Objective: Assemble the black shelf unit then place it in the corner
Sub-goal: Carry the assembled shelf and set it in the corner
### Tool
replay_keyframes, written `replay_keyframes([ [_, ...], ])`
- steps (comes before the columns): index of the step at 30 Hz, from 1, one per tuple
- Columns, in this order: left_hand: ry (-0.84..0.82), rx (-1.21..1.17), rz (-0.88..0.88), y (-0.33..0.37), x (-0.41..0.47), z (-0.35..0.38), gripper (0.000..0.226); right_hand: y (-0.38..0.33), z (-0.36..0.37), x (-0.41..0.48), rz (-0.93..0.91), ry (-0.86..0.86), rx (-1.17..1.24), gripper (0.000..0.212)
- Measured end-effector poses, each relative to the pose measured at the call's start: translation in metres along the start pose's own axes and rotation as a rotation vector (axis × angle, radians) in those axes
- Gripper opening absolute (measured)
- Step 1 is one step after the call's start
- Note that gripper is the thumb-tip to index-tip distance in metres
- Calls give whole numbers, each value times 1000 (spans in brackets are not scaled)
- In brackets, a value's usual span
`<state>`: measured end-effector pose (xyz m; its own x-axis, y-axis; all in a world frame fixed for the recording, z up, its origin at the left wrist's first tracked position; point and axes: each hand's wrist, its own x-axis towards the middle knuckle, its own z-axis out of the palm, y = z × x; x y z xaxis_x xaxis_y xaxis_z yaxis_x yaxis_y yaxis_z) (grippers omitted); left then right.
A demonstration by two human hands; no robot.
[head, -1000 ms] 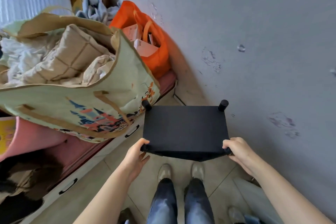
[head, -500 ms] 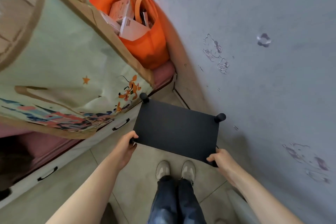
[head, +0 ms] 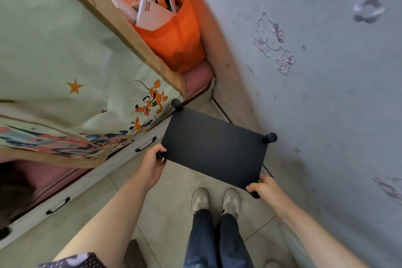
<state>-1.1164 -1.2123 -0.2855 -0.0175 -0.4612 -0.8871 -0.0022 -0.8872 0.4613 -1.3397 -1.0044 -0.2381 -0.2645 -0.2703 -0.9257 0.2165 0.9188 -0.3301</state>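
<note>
I hold the black shelf (head: 214,148) by its two near corners. My left hand (head: 150,164) is curled round the near left corner post, and my right hand (head: 264,188) is curled round the near right corner, fingers hooked over the edge. The shelf is in front of my two shoes (head: 201,199), over the tiled floor (head: 174,213), its top panel facing up at me. I cannot tell if its feet touch the floor.

Two round posts (head: 269,137) stick up at its far corners. The right one is just beside the grey wall (head: 337,104). The left one is close under the lip of the green bag (head: 65,61).

The red print on the white boxes (head: 152,14) is too small to read. They are in the orange bag (head: 174,39), and I count at least three of them. The green bag shows a cartoon dog, a duck, an orange star and a castle scene. Clear cat-shaped stickers (head: 270,35) are on the wall.

The shelf nearly fills the strip of floor between the wall and the white drawers (head: 97,180). A narrow wedge of floor runs beyond it toward the corner. Two black handles (head: 145,144) show on the drawers. Both bags rest on the pink surface above them.
</note>
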Motion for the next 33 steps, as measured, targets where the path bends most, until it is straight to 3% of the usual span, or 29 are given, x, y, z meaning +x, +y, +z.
replay_keyframes([
  [5,27,-99,46,-5,7,0,17,-9,0,-3,-53,-34,-121,14],
  [9,-7,-149,87,-21,3,4,97,-30,-12,-3,-112,84,-556,30],
  [10,-6,-140,100,-26,0,7,107,-39,-15,-4,-157,137,-650,33],
  [14,13,-105,117,-44,-10,20,87,-82,-21,-2,-442,374,-771,23],
  [18,38,-108,113,-55,-18,32,76,-118,-4,26,-670,241,-786,41],
  [22,-38,-79,44,-68,-26,41,67,-133,13,62,-559,28,-895,68],
  [25,-103,-108,-3,-72,-26,43,68,-137,10,74,-462,-63,-822,69],
  [28,-144,-111,-24,-67,-23,42,73,-133,3,77,-469,-73,-822,58],
  [33,-219,32,-3,-44,-13,61,81,-122,-17,78,-400,16,-754,62],
])
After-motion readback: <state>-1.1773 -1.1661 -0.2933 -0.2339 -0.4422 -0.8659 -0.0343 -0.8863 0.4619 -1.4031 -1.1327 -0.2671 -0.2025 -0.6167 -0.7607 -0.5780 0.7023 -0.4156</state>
